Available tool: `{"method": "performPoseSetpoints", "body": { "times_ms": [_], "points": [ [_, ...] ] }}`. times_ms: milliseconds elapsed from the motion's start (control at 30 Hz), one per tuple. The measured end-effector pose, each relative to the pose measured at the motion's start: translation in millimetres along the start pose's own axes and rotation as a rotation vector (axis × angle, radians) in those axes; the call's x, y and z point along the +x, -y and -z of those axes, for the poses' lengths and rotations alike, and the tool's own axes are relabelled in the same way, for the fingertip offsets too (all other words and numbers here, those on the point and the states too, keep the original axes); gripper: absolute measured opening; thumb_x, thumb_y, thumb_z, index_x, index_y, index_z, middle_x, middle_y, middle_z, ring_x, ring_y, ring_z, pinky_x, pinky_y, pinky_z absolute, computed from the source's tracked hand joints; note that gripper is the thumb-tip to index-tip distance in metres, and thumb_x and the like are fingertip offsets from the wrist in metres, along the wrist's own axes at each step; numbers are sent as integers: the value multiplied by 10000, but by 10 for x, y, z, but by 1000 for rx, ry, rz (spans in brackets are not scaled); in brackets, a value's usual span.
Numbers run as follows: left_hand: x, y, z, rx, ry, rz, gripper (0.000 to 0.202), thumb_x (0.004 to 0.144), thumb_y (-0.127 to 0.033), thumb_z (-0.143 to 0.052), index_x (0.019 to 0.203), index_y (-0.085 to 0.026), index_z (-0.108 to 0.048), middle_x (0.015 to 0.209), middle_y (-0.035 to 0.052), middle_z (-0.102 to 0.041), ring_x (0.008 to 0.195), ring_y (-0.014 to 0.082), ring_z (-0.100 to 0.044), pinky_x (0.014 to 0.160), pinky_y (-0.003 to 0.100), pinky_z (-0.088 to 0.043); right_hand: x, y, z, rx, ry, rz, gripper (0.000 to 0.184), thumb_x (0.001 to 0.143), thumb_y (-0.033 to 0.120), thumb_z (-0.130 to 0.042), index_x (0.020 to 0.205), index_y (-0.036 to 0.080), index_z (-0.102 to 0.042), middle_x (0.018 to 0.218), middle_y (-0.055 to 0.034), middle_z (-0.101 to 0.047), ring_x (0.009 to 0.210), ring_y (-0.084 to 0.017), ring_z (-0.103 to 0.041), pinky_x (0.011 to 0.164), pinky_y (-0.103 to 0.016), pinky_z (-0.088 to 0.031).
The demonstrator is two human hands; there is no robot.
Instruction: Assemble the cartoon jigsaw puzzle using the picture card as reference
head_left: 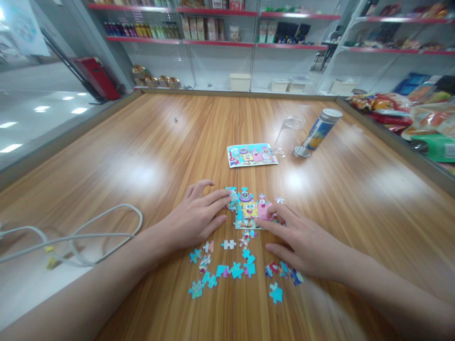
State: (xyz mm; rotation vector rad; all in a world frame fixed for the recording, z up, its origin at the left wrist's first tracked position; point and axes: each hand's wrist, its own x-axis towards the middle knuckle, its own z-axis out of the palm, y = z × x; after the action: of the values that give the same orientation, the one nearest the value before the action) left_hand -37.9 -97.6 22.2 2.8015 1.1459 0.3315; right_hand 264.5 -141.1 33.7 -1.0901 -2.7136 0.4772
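Observation:
A partly joined cartoon jigsaw puzzle [250, 210] lies between my hands, showing a yellow square figure and a pink one. My left hand [204, 208] rests with fingers apart, its fingertips on the puzzle's upper left pieces. On the other side, my right hand [296, 234] has its fingers spread, with the index fingertip touching the puzzle's lower right part. Loose puzzle pieces [236, 270] are scattered nearer to me, mostly light blue. More pieces [283, 270] lie below my right hand, partly hidden by it. A single piece [279, 200] sits beyond that hand.
Past the puzzle lies a picture card [252, 155] with the same characters. A clear jar [289, 135], a blue can [323, 129] and a round metal lid [302, 151] stand at its right. White cables [106, 235] curl at the left. Snack bags [401, 106] fill the far right.

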Motion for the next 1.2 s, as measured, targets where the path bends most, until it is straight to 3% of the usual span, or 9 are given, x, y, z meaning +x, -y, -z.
{"method": "performPoseSetpoints", "body": {
  "times_ms": [533,667,800,1000,1200],
  "points": [
    [-3,21,5,-2,3,14,345,1001,-315,-479,1306,-221,-613,1428,40,-563,1387,364,-296,1148,588,-309,11,-4,-7,4,-26,9,409,941,253,-599,1346,200,-576,1292,-158,-515,1197,-300,-531,1011,-525,-515],
    [9,21,-10,-13,-32,51,351,996,-306,-487,1325,-226,-578,1441,43,-544,1357,342,-348,1148,576,-317,6,-4,-2,5,-25,8,400,944,258,-597,1340,210,-578,1290,-152,-516,1190,-295,-534,1008,-517,-518],
    [12,20,-25,-8,-86,128,490,991,-344,-504,1454,-198,-442,1435,87,-538,1334,329,-377,1135,557,-347,7,-1,10,8,-22,9,389,943,251,-595,1330,216,-581,1287,-148,-518,1191,-291,-532,1007,-518,-517],
    [-6,38,-51,21,1,67,389,1005,-395,-481,1368,-284,-566,1536,3,-464,1420,355,-286,1167,600,-292,13,1,7,2,-23,8,400,942,253,-598,1340,213,-577,1288,-152,-521,1188,-295,-530,1004,-523,-515],
    [-3,11,-42,-23,32,39,495,1035,-388,-425,1522,-300,-410,1568,-4,-447,1472,337,-255,1193,595,-247,24,-11,-8,35,-61,25,385,940,222,-586,1324,201,-586,1253,-144,-545,1155,-283,-541,982,-503,-520]
  ]
}}
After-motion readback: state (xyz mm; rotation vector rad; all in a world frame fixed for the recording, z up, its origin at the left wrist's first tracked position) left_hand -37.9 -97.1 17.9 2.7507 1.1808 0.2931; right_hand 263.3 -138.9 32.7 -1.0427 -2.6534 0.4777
